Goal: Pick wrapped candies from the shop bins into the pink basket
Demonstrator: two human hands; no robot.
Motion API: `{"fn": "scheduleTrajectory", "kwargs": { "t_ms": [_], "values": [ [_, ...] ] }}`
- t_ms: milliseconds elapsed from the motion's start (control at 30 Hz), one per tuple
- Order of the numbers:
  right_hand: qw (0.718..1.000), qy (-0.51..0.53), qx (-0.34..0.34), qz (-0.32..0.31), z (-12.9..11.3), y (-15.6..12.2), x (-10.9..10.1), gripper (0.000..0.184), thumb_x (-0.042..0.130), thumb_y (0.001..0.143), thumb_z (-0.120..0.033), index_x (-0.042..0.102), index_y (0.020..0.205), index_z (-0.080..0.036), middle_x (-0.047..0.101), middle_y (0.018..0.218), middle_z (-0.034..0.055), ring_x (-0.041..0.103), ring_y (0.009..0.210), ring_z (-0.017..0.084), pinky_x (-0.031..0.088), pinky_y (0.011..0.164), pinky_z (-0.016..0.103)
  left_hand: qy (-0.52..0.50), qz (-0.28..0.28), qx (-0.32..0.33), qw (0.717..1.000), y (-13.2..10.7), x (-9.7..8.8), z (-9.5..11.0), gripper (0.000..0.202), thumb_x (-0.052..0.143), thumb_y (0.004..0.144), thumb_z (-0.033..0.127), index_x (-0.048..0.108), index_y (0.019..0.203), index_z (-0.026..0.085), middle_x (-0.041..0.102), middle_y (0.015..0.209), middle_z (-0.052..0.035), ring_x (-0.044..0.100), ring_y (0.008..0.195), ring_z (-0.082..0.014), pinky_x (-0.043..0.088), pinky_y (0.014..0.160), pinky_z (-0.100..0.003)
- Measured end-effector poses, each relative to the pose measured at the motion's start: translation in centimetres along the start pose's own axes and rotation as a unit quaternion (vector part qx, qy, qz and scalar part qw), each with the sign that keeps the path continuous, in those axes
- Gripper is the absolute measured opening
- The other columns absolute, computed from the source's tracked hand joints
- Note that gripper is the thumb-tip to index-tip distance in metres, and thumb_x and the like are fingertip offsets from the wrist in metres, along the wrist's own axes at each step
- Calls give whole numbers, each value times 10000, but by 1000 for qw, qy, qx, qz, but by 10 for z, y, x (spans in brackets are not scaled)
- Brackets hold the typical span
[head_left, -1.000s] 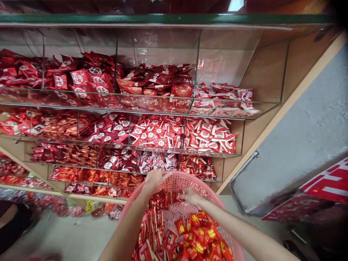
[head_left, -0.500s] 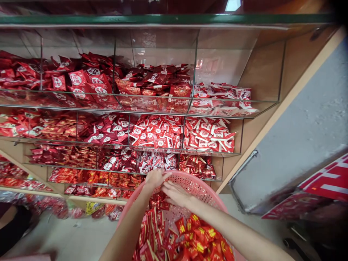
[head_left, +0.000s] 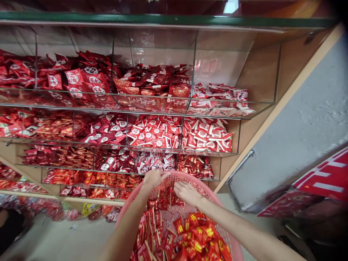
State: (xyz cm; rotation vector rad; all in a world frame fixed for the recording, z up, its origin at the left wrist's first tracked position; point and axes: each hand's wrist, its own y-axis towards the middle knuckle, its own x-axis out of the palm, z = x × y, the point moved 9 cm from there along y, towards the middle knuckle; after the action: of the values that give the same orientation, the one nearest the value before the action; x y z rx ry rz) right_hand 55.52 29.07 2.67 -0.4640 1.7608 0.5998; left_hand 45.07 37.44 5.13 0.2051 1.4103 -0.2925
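Observation:
A pink perforated plastic basket (head_left: 214,197) stands in front of me, holding piles of small red packets. My left hand (head_left: 153,179) grips its far rim, the thumb stretched along the edge. Inside the basket, my right hand (head_left: 187,194) reaches to the far part, its fingers curled beside dark red packets (head_left: 163,199). Whether a packet is between those fingers is hidden. Long red packets with pale edges (head_left: 149,224) lie at the left of the basket. Shiny red packets with yellow print (head_left: 201,235) fill the near right.
Beyond the basket rises a tiered shelf with glass dividers (head_left: 193,65), its compartments holding red and white packets (head_left: 206,132). A grey wall (head_left: 307,119) and red printed boards (head_left: 326,174) are at right. A dark-clothed person (head_left: 11,228) shows at lower left.
My right hand has moved slightly right, away from my left hand, and its fingers have curled. More dark red packets show beside it. My left hand stays on the rim.

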Motion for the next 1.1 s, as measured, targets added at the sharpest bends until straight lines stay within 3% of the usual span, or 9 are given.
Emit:
{"fn": "scheduleTrajectory", "kwargs": {
  "t_ms": [133,267,333,433,567,667,733,867,1100],
  "values": [
    [999,-8,14,-28,5,-5,19,255,409,820,-46,591,890,-210,619,1021,104,563,966,241,428,822,373,-4,-7,-12,1000,0,1,-2,711,177,777,708,627,996,203,685,929,-133,634,901,-263,454,750,-337],
    [992,-65,-3,-111,-3,-8,33,183,514,789,-128,601,940,-182,612,1046,114,590,906,237,467,746,341,-5,0,0,1000,0,1,-2,711,165,784,701,630,973,198,691,912,-125,641,883,-261,455,747,-339],
    [989,-68,-19,-128,-9,-10,26,195,546,803,-243,598,974,-166,600,1066,120,595,882,235,472,734,336,-3,6,3,1000,0,-1,-1,735,146,774,714,631,964,196,693,902,-128,643,875,-270,456,740,-347],
    [997,-36,-11,-66,-9,-8,-12,285,405,892,-376,605,940,-180,610,990,94,587,845,204,457,751,322,-7,0,0,1000,-1,-2,0,763,141,755,735,631,970,191,692,909,-138,642,880,-274,454,740,-345],
    [993,-1,80,85,28,-2,-72,366,266,937,-343,591,846,-200,585,844,62,546,789,173,422,751,296,-8,-11,-9,1000,-2,-4,1,767,157,747,744,633,985,191,690,918,-139,638,894,-267,451,750,-333],
    [970,9,177,168,77,-4,-91,262,340,914,-324,568,880,-199,562,878,59,529,810,177,411,731,287,-6,-14,-7,1000,-3,-4,1,775,143,749,743,633,989,192,692,901,-137,642,875,-269,456,736,-337],
    [957,4,226,181,107,-6,-88,199,440,871,-324,561,949,-186,547,964,75,523,899,197,407,765,294,-5,-16,-4,1000,-3,-3,1,772,132,755,736,632,989,196,694,895,-134,644,872,-267,458,733,-340],
    [946,2,295,136,146,-5,-63,357,612,756,-342,551,1056,-158,507,1051,101,498,1005,236,396,807,309,-2,-13,3,1000,-2,-3,1,772,127,756,735,630,990,199,695,902,-135,643,879,-265,460,741,-344],
    [945,-18,292,145,148,-7,-63,313,630,731,-318,556,996,-169,515,1024,97,485,944,243,382,785,331,4,-8,5,1000,-1,-1,0,770,120,755,735,628,974,199,695,903,-136,644,870,-266,463,737,-352]
  ]
}}
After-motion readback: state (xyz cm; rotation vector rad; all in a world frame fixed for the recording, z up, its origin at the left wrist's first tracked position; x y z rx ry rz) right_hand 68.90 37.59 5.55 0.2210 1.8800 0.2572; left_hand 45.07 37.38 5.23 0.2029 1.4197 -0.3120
